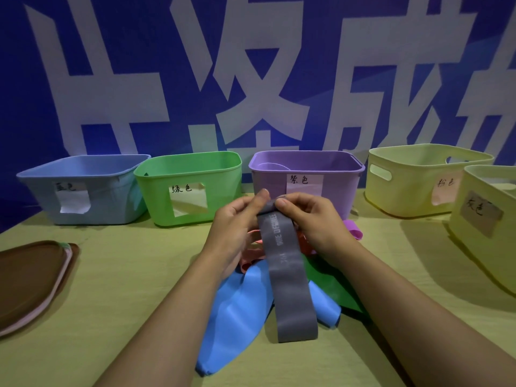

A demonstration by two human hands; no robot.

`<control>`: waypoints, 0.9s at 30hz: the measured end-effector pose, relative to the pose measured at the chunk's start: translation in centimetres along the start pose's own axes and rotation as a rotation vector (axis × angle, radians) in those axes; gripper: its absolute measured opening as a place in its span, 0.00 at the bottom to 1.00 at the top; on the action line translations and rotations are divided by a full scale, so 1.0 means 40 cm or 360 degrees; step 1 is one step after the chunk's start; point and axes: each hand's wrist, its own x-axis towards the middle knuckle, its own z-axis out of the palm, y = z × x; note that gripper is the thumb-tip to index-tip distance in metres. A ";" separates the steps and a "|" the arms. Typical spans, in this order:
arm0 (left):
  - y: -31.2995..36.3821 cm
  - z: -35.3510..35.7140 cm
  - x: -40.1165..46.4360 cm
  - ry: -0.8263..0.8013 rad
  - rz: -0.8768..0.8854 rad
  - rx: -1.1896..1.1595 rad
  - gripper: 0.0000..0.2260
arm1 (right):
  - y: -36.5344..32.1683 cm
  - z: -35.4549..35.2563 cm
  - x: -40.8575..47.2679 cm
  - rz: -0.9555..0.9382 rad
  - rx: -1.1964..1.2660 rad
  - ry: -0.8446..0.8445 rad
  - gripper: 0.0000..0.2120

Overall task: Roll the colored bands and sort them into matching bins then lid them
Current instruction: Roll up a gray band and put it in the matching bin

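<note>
Where the yellow-green table point(117, 289) meets a blue banner point(335, 37) with large white characters, five labelled bins stand in a row: blue bin point(83, 191), green bin point(190, 188), purple bin point(307, 177), and two pale yellow bins point(413, 180) point(491, 233) at the right. Stacked lids point(30, 280), brown over pink, lie at the table's left edge. Loose bands sit in a heap at centre: blue band point(237, 317), green band point(335, 289), pink band point(251, 258), purple band point(354, 230). Grey band point(284, 272): flat matte loop with faint printed lettering (unreadable), upper end lifted, lower end draped over the heap. Left hand point(237, 227) and right hand point(315, 219) each pinch its upper end between thumb and fingers.
</note>
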 end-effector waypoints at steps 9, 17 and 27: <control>-0.011 -0.012 0.014 0.0110 0.0073 0.0151 0.17 | -0.001 -0.005 -0.006 -0.0024 -0.0114 -0.0054 0.10; -0.015 -0.014 0.020 0.0101 0.0190 0.0167 0.06 | -0.006 0.002 -0.010 0.0153 -0.0155 0.0018 0.28; -0.025 -0.015 0.019 0.0096 0.0296 0.0293 0.11 | -0.008 0.009 -0.012 0.0173 -0.0407 0.0102 0.28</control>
